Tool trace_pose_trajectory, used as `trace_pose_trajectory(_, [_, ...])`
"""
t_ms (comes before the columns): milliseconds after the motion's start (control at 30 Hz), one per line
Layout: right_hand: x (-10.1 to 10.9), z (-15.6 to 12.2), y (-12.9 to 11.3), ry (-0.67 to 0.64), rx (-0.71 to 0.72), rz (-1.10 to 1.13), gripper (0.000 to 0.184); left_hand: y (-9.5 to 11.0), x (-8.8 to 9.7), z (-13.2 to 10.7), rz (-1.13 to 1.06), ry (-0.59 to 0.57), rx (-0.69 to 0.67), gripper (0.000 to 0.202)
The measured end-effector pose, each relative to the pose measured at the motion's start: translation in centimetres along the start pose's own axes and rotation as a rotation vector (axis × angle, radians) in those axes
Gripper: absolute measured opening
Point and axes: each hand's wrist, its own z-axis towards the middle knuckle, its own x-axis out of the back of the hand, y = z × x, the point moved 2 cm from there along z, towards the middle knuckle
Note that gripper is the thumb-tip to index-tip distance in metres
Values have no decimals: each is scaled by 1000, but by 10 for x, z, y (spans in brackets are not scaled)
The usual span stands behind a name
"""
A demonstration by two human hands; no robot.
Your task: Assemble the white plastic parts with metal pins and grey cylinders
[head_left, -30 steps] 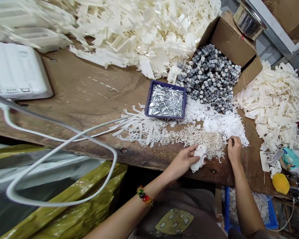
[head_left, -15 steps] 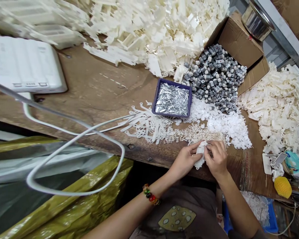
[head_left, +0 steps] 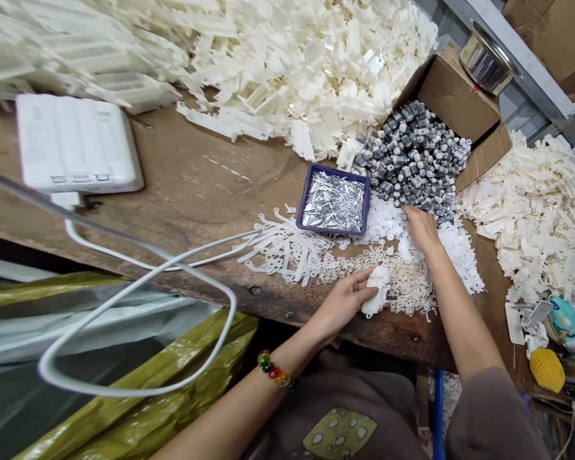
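Observation:
A flat white plastic part [head_left: 377,291] is pinched between the thumb and fingers of my left hand [head_left: 347,297], just over the table's front edge. My right hand [head_left: 420,227] reaches forward to where the pile of grey blocks with white ends [head_left: 412,153] meets the small white discs [head_left: 381,220]. Its fingertips are hard to make out there, so I cannot tell whether they hold a piece. Small cream-coloured plastic bits [head_left: 407,281] lie between my two hands. To their left is a heap of long white strips with looped ends [head_left: 292,252].
A purple tray [head_left: 333,230] holds thin metal pins. The cardboard box [head_left: 455,89] lies open behind the grey blocks. Heaps of cream plastic parts [head_left: 287,57] cover the back. A white power bank [head_left: 79,144] trails a looping cable [head_left: 138,390] at left.
My right hand has left the white part and moved forward to the edge of the grey blocks. My left hand keeps the part, slightly further left. The view has shifted a little.

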Motion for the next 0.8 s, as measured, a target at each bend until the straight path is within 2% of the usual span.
trace_pose_trajectory(67, [-1, 20, 1, -113, 53, -108, 40, 5, 2, -1, -39, -2, -9, 66])
trace_pose_trajectory(167, [3, 21, 3, -100, 63, -73, 39, 11, 5, 0, -76, -8, -50, 65])
trace_pose_trajectory(233, [6, 4, 3, -55, 27, 96, 34, 13, 7, 2, -94, -12, -89, 63])
trace_pose_trajectory(300, [5, -22, -5, -45, -9, 384, 26, 15, 7, 6, -115, 14, -135, 64])
trace_pose_trajectory(367, [1, -53, -23, -38, -10, 634, 23, 13, 6, 10, -118, 60, -186, 66])
trace_pose_trajectory(400, [-1, -68, -34, 2, 0, 685, 24, 11, 4, 11, -109, 86, -212, 66])
trace_pose_trajectory(467, [-3, -94, -57, 186, 16, 585, 26, 6, 0, 12, -78, 143, -263, 66])
trace_pose_trajectory(533, [-4, -112, -75, 359, 33, 370, 29, 0, -3, 10, -47, 191, -302, 64])
trace_pose_trajectory(600, [-4, -122, -83, 466, 28, 208, 31, -5, -6, 8, -30, 219, -329, 65])
trace_pose_trajectory(700, [-4, -129, -84, 539, -11, 136, 32, -5, -7, 4, -23, 245, -381, 61])
trace_pose_trajectory(800, [-6, -132, -82, 487, -4, 83, 35, -2, -7, 3, -3, 266, -452, 52])
